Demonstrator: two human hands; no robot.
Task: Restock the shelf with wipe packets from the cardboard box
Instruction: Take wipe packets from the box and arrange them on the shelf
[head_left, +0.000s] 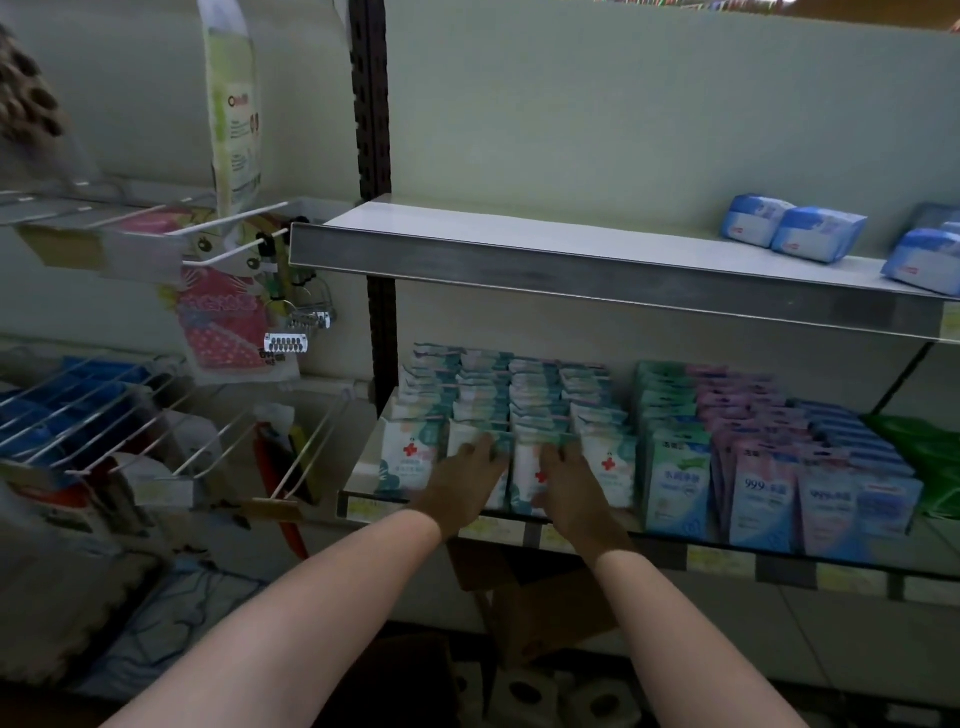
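Resting on white red-cross wipe packets (524, 415), both hands' fingers (480, 449) lie loosely spread.

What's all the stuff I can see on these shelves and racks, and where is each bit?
wipe packets: four rows, white and teal with a red cross, left part of lower shelf
blue-green packets: one row, right of the wipe packets
purple packets: one row, further right
blue packets: two rows, further right again
green bag: one, far right of lower shelf
pale blue packs: several, right end of upper shelf
cardboard box: one, brown, below lower shelf
wire racks: white, left
hair clips: hanging on left rack
left hand: on front wipe packets
right hand: on front wipe packets
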